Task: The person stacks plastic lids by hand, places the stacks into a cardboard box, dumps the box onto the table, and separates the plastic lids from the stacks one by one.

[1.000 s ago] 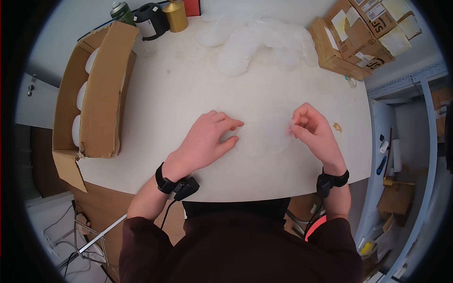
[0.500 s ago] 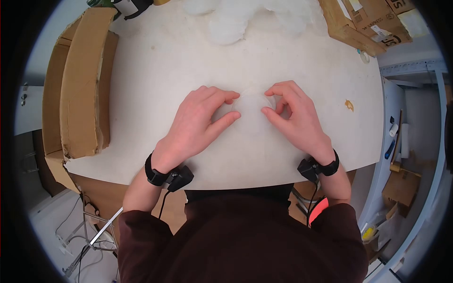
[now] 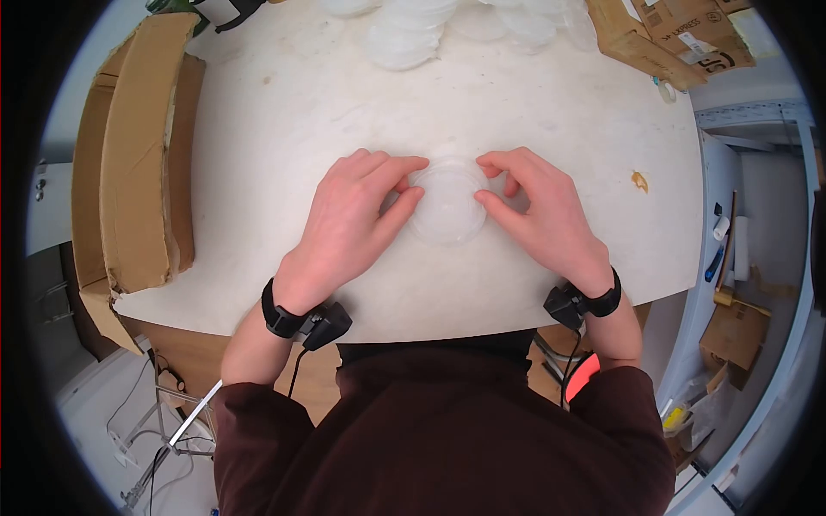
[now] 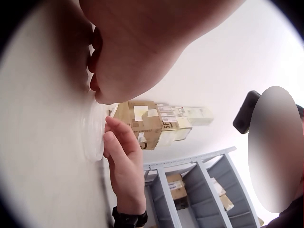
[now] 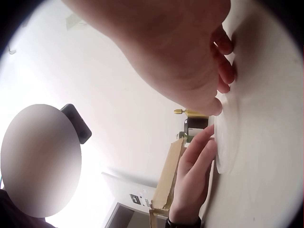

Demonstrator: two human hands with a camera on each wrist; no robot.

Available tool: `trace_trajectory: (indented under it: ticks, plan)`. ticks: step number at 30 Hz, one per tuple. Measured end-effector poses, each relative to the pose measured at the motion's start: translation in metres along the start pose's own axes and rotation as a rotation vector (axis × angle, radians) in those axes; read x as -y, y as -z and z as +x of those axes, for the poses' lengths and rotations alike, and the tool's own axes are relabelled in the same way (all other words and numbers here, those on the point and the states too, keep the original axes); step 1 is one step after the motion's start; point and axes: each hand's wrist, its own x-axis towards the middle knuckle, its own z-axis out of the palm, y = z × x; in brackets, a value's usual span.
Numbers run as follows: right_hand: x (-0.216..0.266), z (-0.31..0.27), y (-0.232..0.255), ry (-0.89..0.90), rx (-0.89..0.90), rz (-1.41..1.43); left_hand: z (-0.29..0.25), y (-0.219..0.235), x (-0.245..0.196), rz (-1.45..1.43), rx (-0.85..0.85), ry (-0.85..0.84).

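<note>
Clear whitish disc (image 3: 449,206), off-white tabletop (image 3: 430,297)

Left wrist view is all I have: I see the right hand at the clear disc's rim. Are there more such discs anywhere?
Observer: Yes, the head view shows a pile of similar translucent discs toward the far side of the table.
Operator: What stands over at the left, outside my picture?
Observer: A long cardboard box, at the table's left side.
Operator: And the left hand? I can't see where its index finger sits.
Observer: In the head view, its index finger is at the rim of the clear disc, farther from the person than its thumb.
</note>
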Motion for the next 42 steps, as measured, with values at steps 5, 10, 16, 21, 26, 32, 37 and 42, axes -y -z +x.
trace_trajectory:
  ticks: [5, 10, 16, 21, 26, 32, 37, 42]
  plan:
    - [-0.005, -0.002, -0.004, 0.055, -0.018, 0.010, 0.000, -0.005, 0.001, 0.022, -0.049, -0.022]
    - [-0.005, -0.004, -0.007, 0.085, -0.035, 0.038, -0.002, -0.003, -0.002, -0.071, -0.067, 0.077]
    - [-0.008, -0.005, -0.007, 0.189, -0.075, -0.006, 0.002, 0.000, 0.000, -0.126, -0.131, 0.138]
    - [-0.006, -0.006, -0.007, 0.130, -0.031, 0.068, 0.001, 0.000, -0.001, -0.094, -0.105, 0.143]
    - [-0.004, -0.007, -0.004, 0.125, 0.023, 0.059, -0.001, 0.001, -0.009, -0.032, -0.124, 0.105]
    - [-0.005, -0.008, -0.006, 0.118, 0.028, 0.062, -0.005, -0.001, -0.010, 0.054, -0.068, 0.052]
    - [-0.008, -0.009, -0.009, 0.163, -0.025, 0.077, -0.005, -0.004, -0.008, 0.082, -0.070, -0.002]
    - [-0.005, -0.008, -0.009, 0.141, 0.000, 0.060, -0.004, -0.003, -0.009, 0.086, -0.072, 0.021]
